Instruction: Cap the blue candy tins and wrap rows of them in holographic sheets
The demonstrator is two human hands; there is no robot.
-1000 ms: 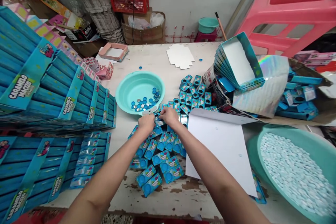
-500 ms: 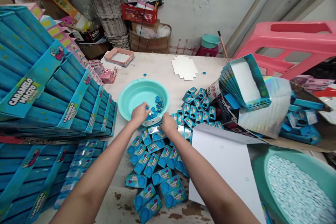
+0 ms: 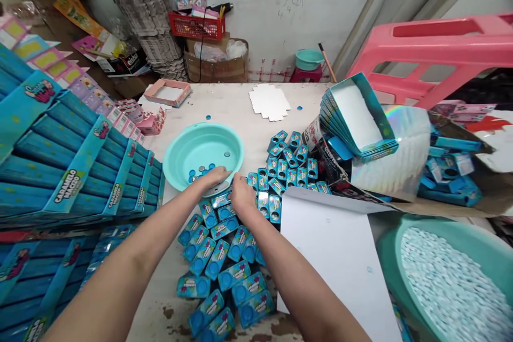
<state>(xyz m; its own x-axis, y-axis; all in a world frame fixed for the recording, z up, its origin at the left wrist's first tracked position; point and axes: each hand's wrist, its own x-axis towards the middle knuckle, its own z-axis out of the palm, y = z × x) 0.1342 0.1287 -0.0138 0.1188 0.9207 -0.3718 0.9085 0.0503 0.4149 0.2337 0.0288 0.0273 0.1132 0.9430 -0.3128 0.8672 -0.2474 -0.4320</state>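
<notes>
My left hand (image 3: 217, 176) reaches over the near rim of a turquoise basin (image 3: 180, 144), its fingers bent together; what they hold is hidden. Right beside it, my right hand (image 3: 242, 192) is closed in a fist at the basin's right front edge, above small blue printed containers (image 3: 226, 227). I cannot make out what is inside this fist. Small round blue caps (image 3: 202, 168) lie in the basin, mostly near its front, with a single one farther right. Containers with round blue caps on them lie nearer to me; those with dark round holes (image 3: 290, 157) are grouped to the right.
Stacked blue display boxes (image 3: 92, 160) crowd the left side. To the right are a white sheet (image 3: 324, 246), nested blue trays (image 3: 360, 117) and a large green tub (image 3: 395, 240) of pale wrapped pieces. A pink stool (image 3: 433, 43) stands behind. Flat white card (image 3: 269, 101) lies farther back.
My left hand has drawn back from the caps toward the basin's near rim, closer to my right hand. The caps have slid leftward in the basin. The whole view has shifted slightly.
</notes>
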